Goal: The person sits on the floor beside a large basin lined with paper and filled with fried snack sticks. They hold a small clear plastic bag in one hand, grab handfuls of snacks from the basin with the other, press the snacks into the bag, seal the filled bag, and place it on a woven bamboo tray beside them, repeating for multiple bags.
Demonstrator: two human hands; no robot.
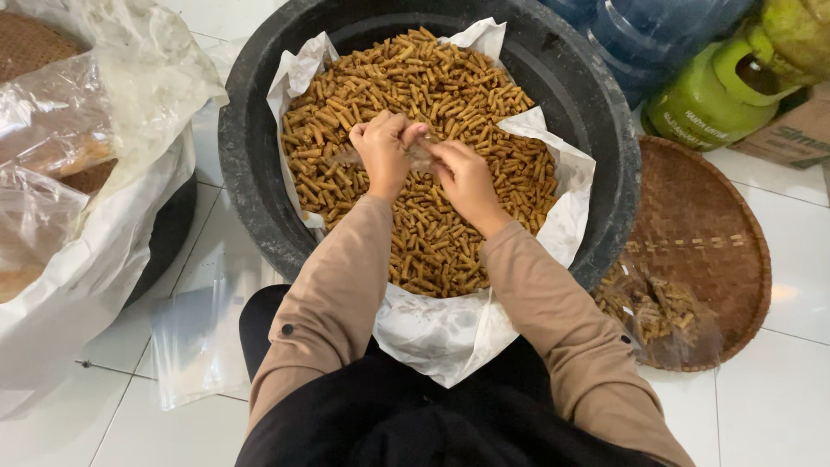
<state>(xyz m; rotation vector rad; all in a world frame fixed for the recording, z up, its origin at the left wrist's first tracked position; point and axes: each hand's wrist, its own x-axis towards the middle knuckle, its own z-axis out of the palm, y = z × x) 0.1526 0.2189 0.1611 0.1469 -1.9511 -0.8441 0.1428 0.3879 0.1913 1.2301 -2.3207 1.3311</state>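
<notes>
- Nearest the camera sit the person's dark lap and two tan long sleeves, reaching forward over the near rim of the big round black plastic tub (251, 156), the landmark for everything here.
- Just left of the tub's near side, a flat pile of clear empty plastic bags (197, 337) lies on the white tiled floor (778, 406).
- Just right of the tub's near side, a round brown woven bamboo tray (718, 216) rests on the floor, its left edge tucked against the tub; a clear filled bag of snack sticks (653, 311) lies on its near part.
- Inside the tub, a crumpled white paper liner (441, 333) spills over the near rim and holds a heap of short golden-brown fried snack sticks (432, 95).
- Over the middle of the heap, the left hand (383, 147) is clenched around one edge of a small clear plastic bag (421, 156).
- The right hand (467, 177) pinches the other side of that bag, fingers curled, the two hands nearly touching above the sticks.
- Left of the tub, a second dark basin draped in white and clear plastic sheeting (112, 95) holds more pale brown food.
- Beyond the tub to the right stand a bright green metal gas cylinder (718, 95) and blue translucent water jugs (648, 35).
</notes>
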